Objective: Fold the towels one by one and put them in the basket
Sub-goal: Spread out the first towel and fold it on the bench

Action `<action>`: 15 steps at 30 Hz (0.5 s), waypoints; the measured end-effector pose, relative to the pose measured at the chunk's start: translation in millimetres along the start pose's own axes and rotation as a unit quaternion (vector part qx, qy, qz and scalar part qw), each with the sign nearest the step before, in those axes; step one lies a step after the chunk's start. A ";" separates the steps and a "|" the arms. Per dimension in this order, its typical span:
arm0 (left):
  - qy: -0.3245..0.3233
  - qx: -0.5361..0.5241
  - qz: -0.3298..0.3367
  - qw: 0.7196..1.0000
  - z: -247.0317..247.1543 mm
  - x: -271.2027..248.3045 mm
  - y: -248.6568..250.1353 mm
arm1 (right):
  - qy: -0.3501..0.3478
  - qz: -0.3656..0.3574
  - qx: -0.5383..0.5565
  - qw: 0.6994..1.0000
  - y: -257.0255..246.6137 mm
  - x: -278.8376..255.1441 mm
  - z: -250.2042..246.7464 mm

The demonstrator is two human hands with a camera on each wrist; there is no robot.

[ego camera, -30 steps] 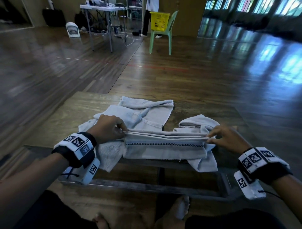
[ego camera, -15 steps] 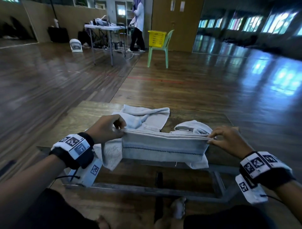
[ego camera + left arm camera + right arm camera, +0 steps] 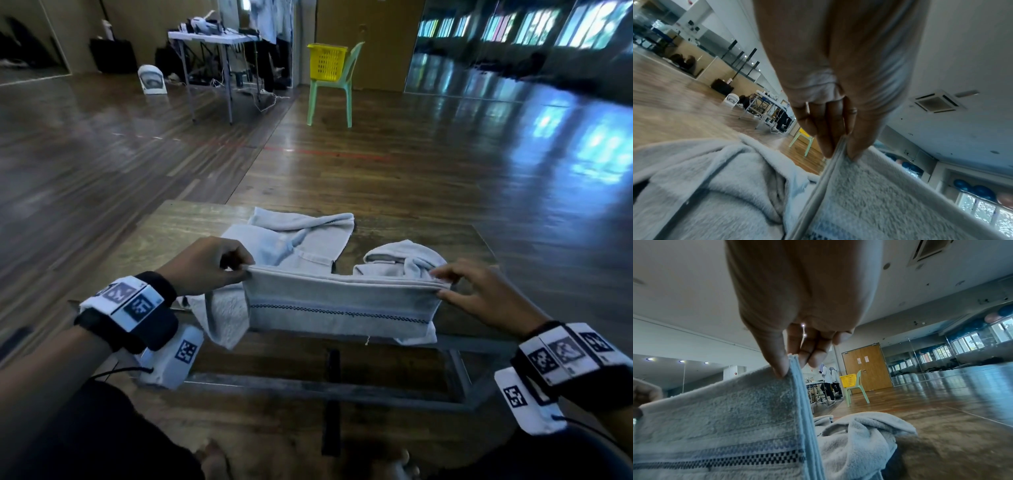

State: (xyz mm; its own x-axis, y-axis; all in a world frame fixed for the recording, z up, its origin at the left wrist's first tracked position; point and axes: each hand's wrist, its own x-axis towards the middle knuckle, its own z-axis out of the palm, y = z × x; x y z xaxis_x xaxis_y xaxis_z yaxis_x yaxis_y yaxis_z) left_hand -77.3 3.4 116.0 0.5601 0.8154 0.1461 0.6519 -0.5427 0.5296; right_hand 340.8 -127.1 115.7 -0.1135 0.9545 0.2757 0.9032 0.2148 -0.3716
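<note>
**Folded towel held up by both upper corners**

Head view: a folded grey towel (image 3: 339, 305) is held at lower centre, above the near edge of a wooden table (image 3: 164, 236). Its upper left corner is pinched by the left hand (image 3: 209, 265), its upper right corner by the right hand (image 3: 479, 291). Loose towels (image 3: 301, 240) are seen behind it on the table. A yellow basket (image 3: 327, 61) is set on a green chair (image 3: 346, 92) at upper centre.

Left wrist view: the hem is clamped between fingers (image 3: 826, 128) and thumb; blurred.

Right wrist view: the stacked edges are nipped between thumb and fingers (image 3: 809, 352), apparently four layers.
</note>
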 end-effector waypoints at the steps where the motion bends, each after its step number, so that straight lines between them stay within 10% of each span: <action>1: 0.006 -0.001 0.005 1.000 4.2 1.1 -3.2 | -0.011 0.000 -0.005 1.000 1.5 -0.6 2.6; 15: 0.016 -0.036 -0.029 0.999 30.3 17.4 -23.2 | -0.056 0.080 0.068 0.993 32.3 24.6 36.8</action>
State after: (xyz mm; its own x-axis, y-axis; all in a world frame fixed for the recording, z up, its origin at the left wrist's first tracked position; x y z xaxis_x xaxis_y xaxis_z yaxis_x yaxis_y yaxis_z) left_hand -67.2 24.0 81.0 0.5053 0.8515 0.1404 0.6431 -0.4800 0.5967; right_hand 352.0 -89.1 77.8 -0.0246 0.9941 0.1056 0.8500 0.0764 -0.5212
